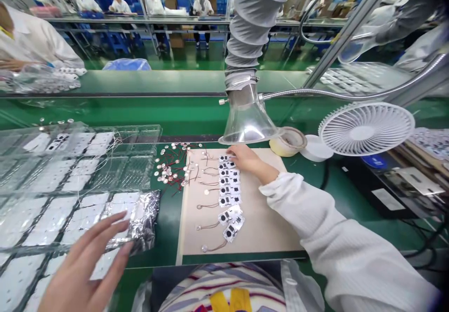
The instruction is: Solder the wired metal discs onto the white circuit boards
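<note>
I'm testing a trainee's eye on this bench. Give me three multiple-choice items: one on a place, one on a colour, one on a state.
1. Where is the roll of tape?
A) on the plastic tray
B) beside the clear extraction hood
C) under the fan

2. What colour are the wires on the heaped metal discs?
A) blue
B) yellow
C) red

3. What is the right hand doing?
A) holding the foil bag
B) touching the fan
C) resting at the top of the white cards

Answers:
1 B, the roll sits just right of the hood's mouth.
2 C, red leads trail from the heap.
3 C, it lies at the head of the card rows.
</note>
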`<state>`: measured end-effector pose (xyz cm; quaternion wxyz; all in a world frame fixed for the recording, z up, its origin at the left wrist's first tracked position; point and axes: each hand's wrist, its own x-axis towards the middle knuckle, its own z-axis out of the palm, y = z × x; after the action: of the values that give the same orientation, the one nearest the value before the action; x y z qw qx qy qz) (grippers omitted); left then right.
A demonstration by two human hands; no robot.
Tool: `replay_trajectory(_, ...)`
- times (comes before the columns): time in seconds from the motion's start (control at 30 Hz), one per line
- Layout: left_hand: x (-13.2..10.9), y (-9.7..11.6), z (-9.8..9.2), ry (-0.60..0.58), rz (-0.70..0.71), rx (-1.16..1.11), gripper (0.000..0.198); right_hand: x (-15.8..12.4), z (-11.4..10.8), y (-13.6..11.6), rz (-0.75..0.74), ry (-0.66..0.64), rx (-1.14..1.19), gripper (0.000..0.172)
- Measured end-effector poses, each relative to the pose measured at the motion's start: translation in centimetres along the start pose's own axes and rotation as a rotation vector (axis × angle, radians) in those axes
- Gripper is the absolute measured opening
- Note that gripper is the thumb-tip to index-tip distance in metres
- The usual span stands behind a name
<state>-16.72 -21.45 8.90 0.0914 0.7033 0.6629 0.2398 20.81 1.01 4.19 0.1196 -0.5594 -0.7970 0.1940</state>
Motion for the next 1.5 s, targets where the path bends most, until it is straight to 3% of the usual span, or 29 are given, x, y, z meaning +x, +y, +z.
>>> replay_trajectory(0.1, -0.3, 2.7, 1.5, -0.051, 0.007, -0.033, 0.031, 0.7, -0.5, 0.4, 0.033, -0.038, 0.020, 0.010)
replay_trajectory(0.3, 0.6, 4.7, 2.1, -0.045, 0.090, -0.061, 0.025, -0.3, -0.7, 0.1, -0.008, -0.135, 0.086, 0.017)
replay_trajectory(0.43, 1.6, 6.4, 2.5, -0.075, 0.221, -0.075, 0.023, -0.8, -0.5, -0.7, -0.019, -0.160, 0.070, 0.013)
replay_trajectory(0.67, 1.7, 6.4, 3.5, -0.058, 0.319, -0.084, 0.020, -2.7, -0.8, -0.8, -0.018, -0.150, 0.094, 0.028)
replay_trajectory(0.83, 2.0, 6.3, 4.1, -0.068, 0.341, -0.119, 0.021, -3.5, 0.7, -1.2, -0.054, -0.169, 0.055, 0.018)
replay_trajectory(0.97, 2.5, 7.0, 4.9, -0.068, 0.335, -0.177, 0.022, -3.1, 0.1, -1.1, -0.020, -0.158, 0.072, 0.020)
replay_trajectory(1.13, 3.2, 8.3, 6.1, -0.094, 0.260, -0.335, 0.017, -4.0, -0.7, -1.5, -0.037, -0.137, 0.120, 0.030)
replay_trajectory(1.3, 3.8, 9.4, 7.4, -0.176, 0.106, -0.481, 0.016, -6.0, 1.3, -2.0, -0.080, -0.171, 0.078, 0.026)
replay_trajectory(1.4, 4.4, 10.4, 9.1, -0.247, -0.046, -0.641, 0.014, -6.3, 1.8, -1.7, -0.056, -0.134, 0.067, 0.026)
replay_trajectory(1.5, 5.6, 12.2, 11.5, -0.336, -0.295, -0.935, 0.015, -6.0, 0.9, -1.6, -0.014, -0.116, 0.114, 0.026)
